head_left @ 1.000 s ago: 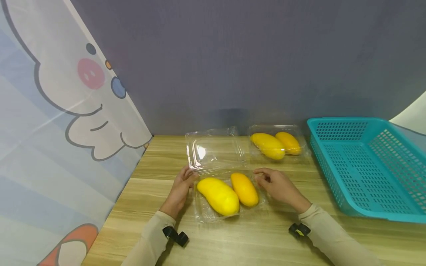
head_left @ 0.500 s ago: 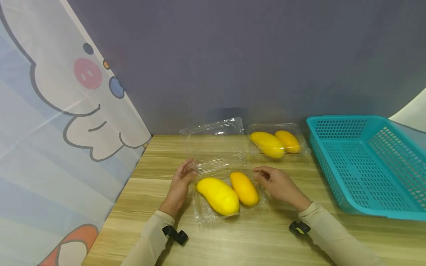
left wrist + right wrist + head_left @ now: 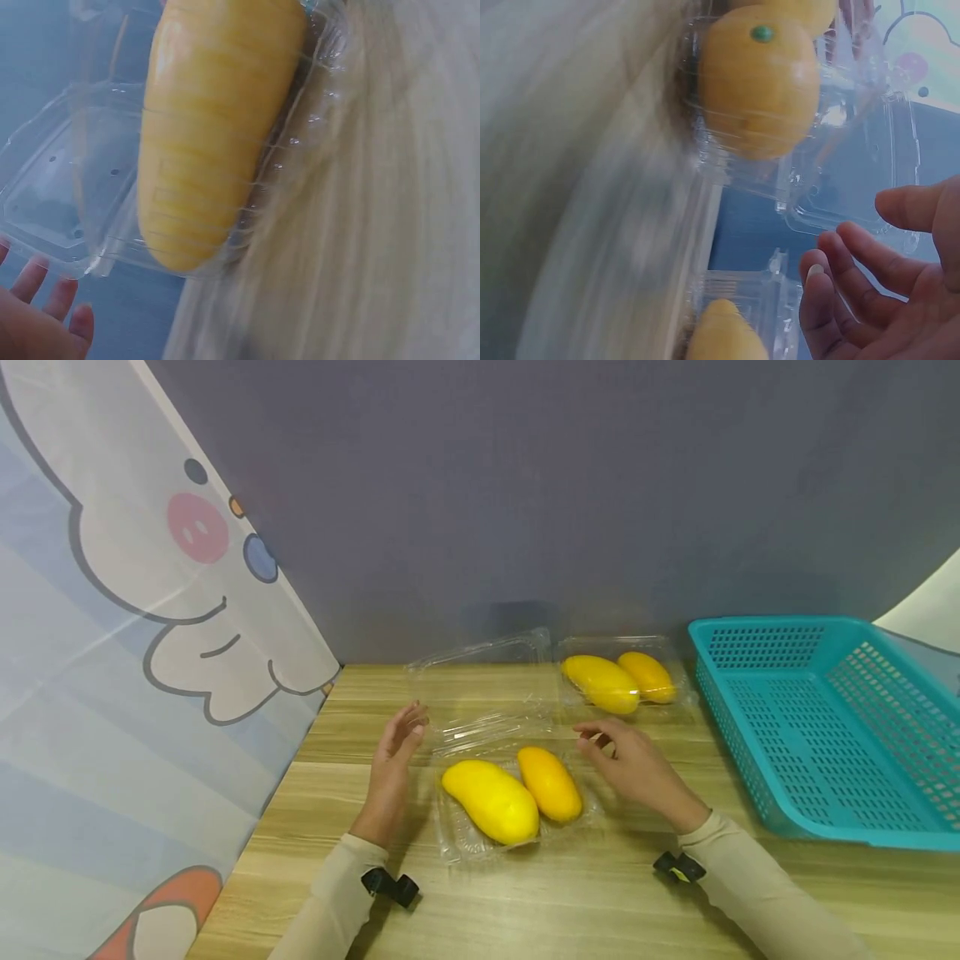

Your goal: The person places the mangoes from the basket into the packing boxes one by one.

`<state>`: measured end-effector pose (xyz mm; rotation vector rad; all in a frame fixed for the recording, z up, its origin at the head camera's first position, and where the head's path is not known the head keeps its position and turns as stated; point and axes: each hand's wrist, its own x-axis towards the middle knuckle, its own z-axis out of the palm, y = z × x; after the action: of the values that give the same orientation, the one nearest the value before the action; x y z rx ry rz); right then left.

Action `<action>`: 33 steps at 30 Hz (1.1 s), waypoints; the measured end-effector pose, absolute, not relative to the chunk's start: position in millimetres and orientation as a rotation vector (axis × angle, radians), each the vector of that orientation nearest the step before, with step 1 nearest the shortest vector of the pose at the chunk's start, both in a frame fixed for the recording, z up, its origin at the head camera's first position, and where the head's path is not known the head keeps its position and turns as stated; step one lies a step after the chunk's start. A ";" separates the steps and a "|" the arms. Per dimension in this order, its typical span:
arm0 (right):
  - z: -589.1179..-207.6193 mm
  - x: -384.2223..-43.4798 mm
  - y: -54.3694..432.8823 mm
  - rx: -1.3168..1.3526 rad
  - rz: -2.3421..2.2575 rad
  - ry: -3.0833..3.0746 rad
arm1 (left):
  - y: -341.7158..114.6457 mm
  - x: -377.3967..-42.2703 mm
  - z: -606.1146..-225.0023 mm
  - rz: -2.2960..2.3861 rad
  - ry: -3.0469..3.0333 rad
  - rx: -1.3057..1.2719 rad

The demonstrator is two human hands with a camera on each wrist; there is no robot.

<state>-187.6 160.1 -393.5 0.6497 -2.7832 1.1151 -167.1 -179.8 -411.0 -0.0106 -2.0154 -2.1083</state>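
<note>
In the head view a clear plastic clamshell box lies with its lid tilted up at the back. Two yellow mangoes sit in its base: a larger mango on the left and a smaller, more orange mango on the right. My left hand hovers just left of the hinge, fingers relaxed and holding nothing. My right hand is at the box's right side, fingers loosely bent and nothing between them. The right wrist view shows those fingers apart from the plastic.
Behind to the right, a second clear clamshell box holds two more mangoes. A turquoise slatted basket stands at the right of the wooden table. A grey wall rises behind, and a cartoon-printed cloth hangs at the left.
The lid was lying further back and has risen to a tilt. My left hand has drawn away from the box, up and to the left. My right hand has shifted slightly.
</note>
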 end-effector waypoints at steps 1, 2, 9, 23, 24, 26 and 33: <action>-392.2 -187.4 159.9 0.648 1.110 -2.785 | -180.1 -166.3 -409.3 -2.098 -2.013 -0.014; -390.9 -187.1 159.7 0.648 1.105 -2.788 | -180.3 -165.2 -407.6 -2.093 -2.007 -0.013; -375.6 -178.5 160.2 0.703 1.034 -2.735 | -180.3 -157.7 -391.4 -2.007 -1.945 -0.113; -353.8 -153.8 153.7 0.985 0.666 -2.605 | -175.9 -144.6 -369.7 -1.774 -1.879 -0.356; -354.2 -151.8 152.5 0.992 0.625 -2.623 | -175.3 -143.8 -368.7 -1.756 -1.886 -0.360; -356.0 -148.5 150.8 1.007 0.555 -2.660 | -174.3 -142.7 -366.9 -1.715 -1.904 -0.366; -364.5 -143.2 151.2 0.994 0.460 -2.761 | -170.3 -141.6 -362.0 -1.648 -1.881 -0.443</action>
<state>-143.2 151.2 -364.5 0.9943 -2.7607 0.4604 -141.6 -170.3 -362.0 -0.4427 -1.8811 -1.6482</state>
